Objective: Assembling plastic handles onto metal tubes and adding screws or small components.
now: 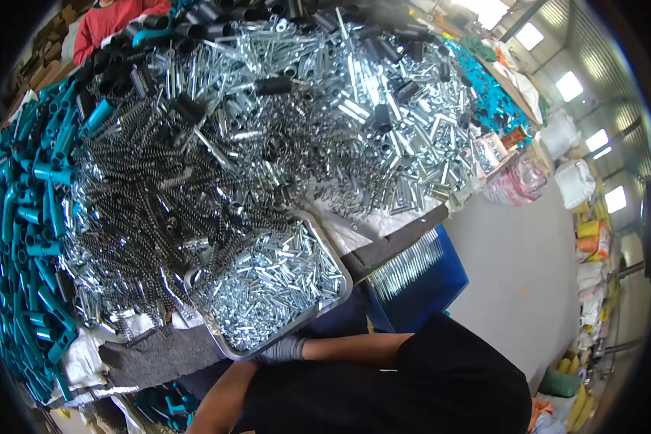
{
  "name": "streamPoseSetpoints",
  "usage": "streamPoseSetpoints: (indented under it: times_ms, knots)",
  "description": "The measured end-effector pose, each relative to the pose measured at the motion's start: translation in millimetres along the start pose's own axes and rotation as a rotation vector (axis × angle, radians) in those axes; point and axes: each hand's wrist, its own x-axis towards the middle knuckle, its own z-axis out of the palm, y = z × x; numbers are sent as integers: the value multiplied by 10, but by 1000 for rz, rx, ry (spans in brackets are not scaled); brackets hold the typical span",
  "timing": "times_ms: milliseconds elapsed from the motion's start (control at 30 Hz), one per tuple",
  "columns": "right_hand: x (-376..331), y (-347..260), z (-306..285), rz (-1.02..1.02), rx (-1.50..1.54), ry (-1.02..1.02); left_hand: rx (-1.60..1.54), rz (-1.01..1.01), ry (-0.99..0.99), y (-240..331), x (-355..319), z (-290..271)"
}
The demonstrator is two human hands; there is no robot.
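Our gloved right hand [282, 350] curls around the near rim of the pin-filled tray [338, 262], steadying it against the table edge; the left hand's state we cannot tell.

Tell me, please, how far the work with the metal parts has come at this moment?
Done: the metal tray already holds many small silver pins. In hand: a gloved hand rests at the tray's near edge; which hand it is, is unclear. Left: big heaps of dark springs, silver tubes and teal sleeves remain.
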Motion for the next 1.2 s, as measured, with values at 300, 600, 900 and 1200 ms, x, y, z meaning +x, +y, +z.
streamPoseSetpoints:
  times_ms: [300,600,900,1200]
  knots:
    - [136,-1091,-1154,-107,-284,-361,-353,-129,109,-278,-423,260]
    - [-133,-322,2,91,-498,-137,-793,-311,204,-438,-410,515]
    - [111,-863,-800,-1284,-2631,-169,-1207,-435,372,-798,-510,792]
    - [94,-762,-708,-1044,-2274,-196,-2136,-719,-7,-839,-328,826]
